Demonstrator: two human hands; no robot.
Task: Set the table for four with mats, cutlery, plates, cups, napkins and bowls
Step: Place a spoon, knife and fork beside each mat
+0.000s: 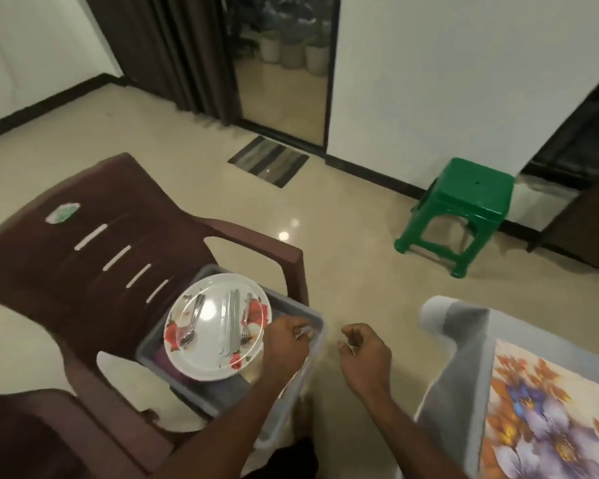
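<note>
A white floral plate [212,344] lies on top of a grey plastic bin [320,323] that stands on the seat of a brown plastic chair. A spoon [191,319], knives [231,319] and a fork [247,323] lie on the plate. My left hand [284,340] is at the bin's right rim, just beside the plate's edge, with its fingers curled round the rim. My right hand [363,354] hovers over the floor between bin and table, fingers loosely curled and holding nothing. A floral place mat [547,420] lies on the table at the right.
The table's grey cloth [464,368] hangs over its near corner at the right. The brown chair [94,271] fills the left, with a second chair's arm at the bottom left. A green stool [464,209] stands on the tiled floor beyond, and a striped doormat [268,160] lies by a glass door.
</note>
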